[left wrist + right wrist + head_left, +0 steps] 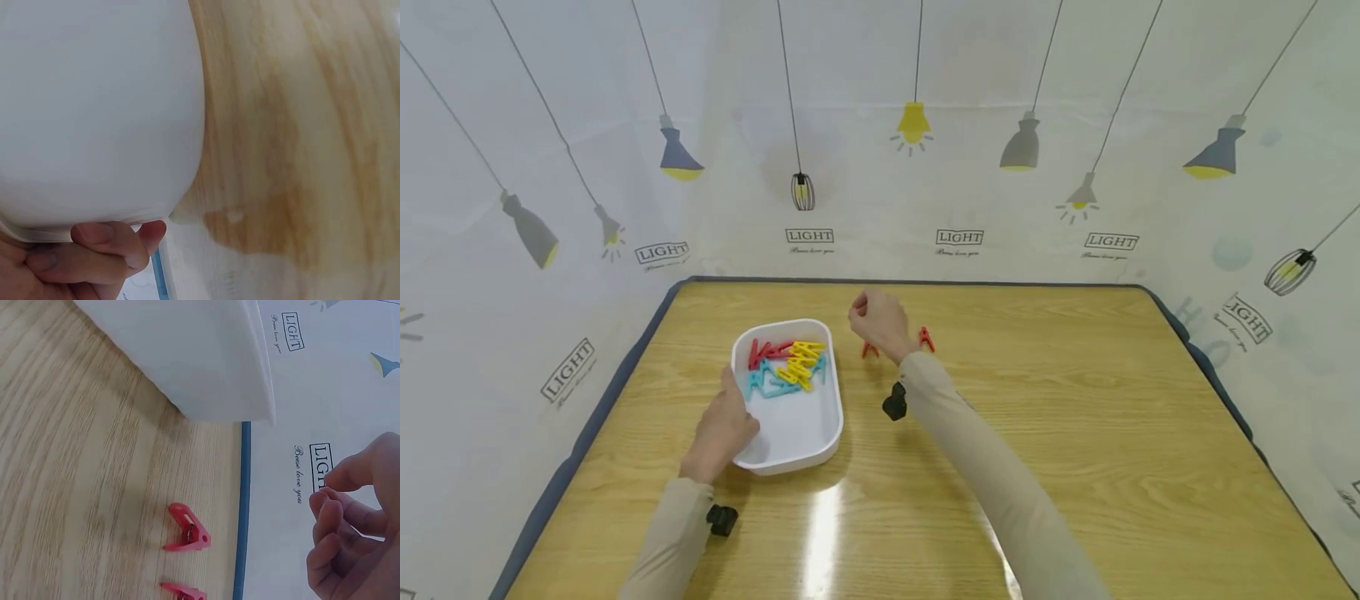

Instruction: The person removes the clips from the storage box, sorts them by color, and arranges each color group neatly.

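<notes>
A white plastic tray (793, 429) stands left of centre, with red clothespins (753, 354), yellow clothespins (793, 375) and light-blue clothespins (782, 390) piled toward its far end. My left hand (722, 429) grips its left side, the thumb over the rim; in the left wrist view curled fingers (100, 259) lie along the edge. Just right of the tray, my right hand (883, 323) is above the table with fingers curled and thumb close to the index fingertip, nothing visible in them. Below it lies one red clothespin (870, 350), and another red clothespin (927, 339) lies farther right.
The wood-grain table (1075, 417) extends right and toward me. A pale curtain (880, 192) printed with lamps rises behind it and along both sides, with a dark blue border (917, 282) at the table's edge.
</notes>
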A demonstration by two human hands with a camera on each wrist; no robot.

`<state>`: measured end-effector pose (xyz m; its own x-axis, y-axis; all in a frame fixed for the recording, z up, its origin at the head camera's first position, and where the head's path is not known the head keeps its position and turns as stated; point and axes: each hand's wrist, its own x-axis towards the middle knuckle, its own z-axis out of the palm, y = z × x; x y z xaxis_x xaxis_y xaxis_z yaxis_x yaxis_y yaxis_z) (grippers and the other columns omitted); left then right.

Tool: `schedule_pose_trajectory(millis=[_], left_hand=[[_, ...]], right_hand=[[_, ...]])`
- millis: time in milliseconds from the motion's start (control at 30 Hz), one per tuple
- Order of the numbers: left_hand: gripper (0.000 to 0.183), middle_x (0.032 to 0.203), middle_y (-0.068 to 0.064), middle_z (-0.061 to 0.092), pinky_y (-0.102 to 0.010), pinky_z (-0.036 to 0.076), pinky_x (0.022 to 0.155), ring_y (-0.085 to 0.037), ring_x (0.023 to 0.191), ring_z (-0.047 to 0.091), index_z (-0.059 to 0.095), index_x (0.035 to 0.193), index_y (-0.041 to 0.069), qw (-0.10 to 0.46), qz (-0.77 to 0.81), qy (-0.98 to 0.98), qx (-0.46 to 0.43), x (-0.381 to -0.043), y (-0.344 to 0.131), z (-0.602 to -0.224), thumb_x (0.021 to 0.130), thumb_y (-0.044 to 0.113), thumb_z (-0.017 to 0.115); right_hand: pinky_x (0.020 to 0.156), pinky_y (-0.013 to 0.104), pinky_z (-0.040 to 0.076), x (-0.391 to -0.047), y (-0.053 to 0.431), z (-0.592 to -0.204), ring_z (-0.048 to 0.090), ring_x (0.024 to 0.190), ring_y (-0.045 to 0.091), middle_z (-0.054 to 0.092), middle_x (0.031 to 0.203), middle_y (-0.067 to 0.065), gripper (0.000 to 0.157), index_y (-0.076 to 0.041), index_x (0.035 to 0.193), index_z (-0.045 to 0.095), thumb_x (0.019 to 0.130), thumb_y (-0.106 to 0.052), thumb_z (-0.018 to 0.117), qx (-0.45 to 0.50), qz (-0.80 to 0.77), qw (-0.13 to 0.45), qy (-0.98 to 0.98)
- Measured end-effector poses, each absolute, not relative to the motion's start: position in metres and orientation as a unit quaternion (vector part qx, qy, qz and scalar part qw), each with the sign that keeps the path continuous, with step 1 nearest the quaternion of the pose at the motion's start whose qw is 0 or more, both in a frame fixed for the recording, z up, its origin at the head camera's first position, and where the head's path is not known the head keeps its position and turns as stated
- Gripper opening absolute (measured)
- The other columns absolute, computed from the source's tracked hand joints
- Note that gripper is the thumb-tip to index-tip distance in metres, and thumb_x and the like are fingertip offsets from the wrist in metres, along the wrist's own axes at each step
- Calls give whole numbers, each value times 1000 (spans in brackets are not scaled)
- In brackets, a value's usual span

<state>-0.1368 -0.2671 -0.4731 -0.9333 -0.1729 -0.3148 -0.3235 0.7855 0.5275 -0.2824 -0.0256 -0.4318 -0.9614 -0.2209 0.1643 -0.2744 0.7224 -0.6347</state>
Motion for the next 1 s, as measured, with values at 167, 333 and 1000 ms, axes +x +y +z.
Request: schedule_pose_trajectory(millis=[167, 333, 1000], left_hand=[[98, 147, -39, 39, -41, 58, 83, -35, 103, 61, -18, 157, -2, 126, 298, 937, -132, -137, -269, -474, 93, 1, 56], [98, 149, -38, 37, -41, 58, 84, -35, 104, 60, -18, 157, -2, 130, 293, 937, -137, -137, -268, -474, 94, 2, 56], [100, 146, -38, 41, -45, 57, 86, -36, 104, 60, -15, 158, -2, 125, 285, 941, -134, -136, -268, -468, 92, 3, 60]], right_hand=[[78, 35, 57, -282, -37, -430, 68, 89, 22, 73, 97, 8, 17, -7, 101, 71, 94, -19, 61, 142, 355, 33, -923], [77, 33, 56, -279, -48, -429, 67, 88, 21, 73, 97, 7, 18, -7, 103, 71, 95, -19, 61, 151, 349, 28, -924], [76, 29, 53, -270, -89, -431, 63, 85, 20, 71, 97, 7, 18, -6, 103, 71, 95, -18, 62, 179, 354, -28, -918]])
